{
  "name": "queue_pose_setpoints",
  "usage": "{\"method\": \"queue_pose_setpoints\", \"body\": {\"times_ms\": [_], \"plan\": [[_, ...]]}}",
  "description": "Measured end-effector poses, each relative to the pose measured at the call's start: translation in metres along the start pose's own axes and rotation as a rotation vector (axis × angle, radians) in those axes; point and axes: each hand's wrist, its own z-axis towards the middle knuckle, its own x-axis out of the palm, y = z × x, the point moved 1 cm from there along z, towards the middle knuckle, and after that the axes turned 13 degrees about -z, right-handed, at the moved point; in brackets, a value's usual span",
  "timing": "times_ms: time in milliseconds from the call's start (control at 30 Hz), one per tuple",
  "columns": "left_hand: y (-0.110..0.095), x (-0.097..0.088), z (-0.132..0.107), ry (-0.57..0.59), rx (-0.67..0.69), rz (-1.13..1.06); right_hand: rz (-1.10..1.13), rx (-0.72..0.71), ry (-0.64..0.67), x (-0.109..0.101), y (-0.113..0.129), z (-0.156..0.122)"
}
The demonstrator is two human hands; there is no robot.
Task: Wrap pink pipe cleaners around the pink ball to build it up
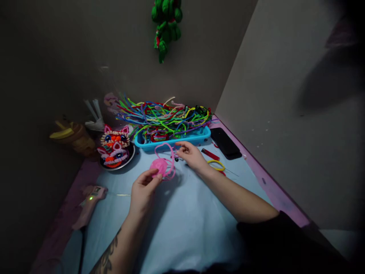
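Sleeve [268, 239]: black, at the lower right, ending around the right elbow.
Left hand [145, 186]: thumb and index finger closed in a pinch on the near edge of the pink piece; the other fingers curl in behind.
Pink piece [158, 166]: held up in front of the tray, a rounded wad with thin loops rising and bending off its right side.
Right hand [192, 155]: thumb and index finger drawn close together beside the top of the loops, the rest bent loosely (whether a strand sits between those tips, I cannot tell).
Tray [172, 143]: blue, beyond both hands, heaped with coloured stems [159, 118] that spill past its rim.
Dish [133, 153]: left of the tray, bearing fuzzy heads [115, 139] in orange, pink and cream.
Glue gun [91, 205]: at the left edge, a small green light on it, its cord running toward the camera.
Lighter [210, 154]: red, to the right of the right hand, with a yellow ring [216, 164] just nearer the camera.
Phone [225, 143]: dark, lying beyond the lighter.
Cloth [188, 220]: pale blue, spread under the work.
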Motion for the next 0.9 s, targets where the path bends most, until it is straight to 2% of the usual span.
{"method": "queue_pose_setpoints", "body": {"times_ms": [133, 300, 433, 500, 600, 767, 900], "plan": [[0.003, 0.003, -0.008, 0.134, -0.099, 0.109, -0.023, -0.034, 0.054, 0.001, -0.006, 0.003], [0.003, 0.004, -0.017, 0.287, -0.192, 0.212, -0.110, -0.092, 0.001, -0.001, -0.005, 0.000], [0.001, 0.003, -0.021, 0.374, -0.257, 0.224, -0.263, -0.170, -0.052, -0.004, -0.007, -0.001], [0.000, 0.003, -0.021, 0.367, -0.263, 0.197, -0.351, -0.245, -0.093, -0.006, -0.008, -0.001], [-0.004, 0.005, -0.017, 0.273, -0.228, 0.104, -0.386, -0.294, -0.144, -0.010, -0.002, -0.002], [-0.010, 0.006, -0.007, 0.124, -0.195, -0.069, -0.145, -0.142, -0.193, -0.017, 0.028, -0.010], [-0.012, 0.005, -0.003, 0.077, -0.171, -0.129, 0.002, -0.174, -0.240, -0.022, 0.050, -0.022]]}}
